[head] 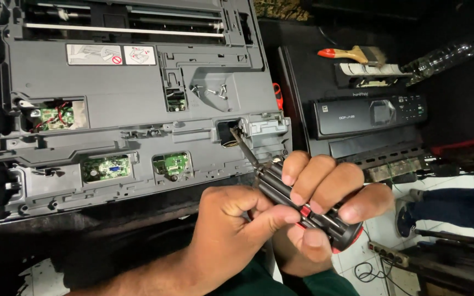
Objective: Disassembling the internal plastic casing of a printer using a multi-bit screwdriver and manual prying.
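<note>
As I work:
Right grip (325, 192): closed round my screwdriver (297, 200) handle.
Left grip (237, 225): pinching its shaft.
Beyond tip: grey printer chassis (116, 87).

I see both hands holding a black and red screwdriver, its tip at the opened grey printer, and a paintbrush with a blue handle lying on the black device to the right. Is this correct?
Not quite. In the head view the paintbrush has a red handle, not blue. The rest holds: the left hand and the right hand both hold the black and red screwdriver, its tip at the opened grey printer, and the brush lies on the black device to the right.
</note>
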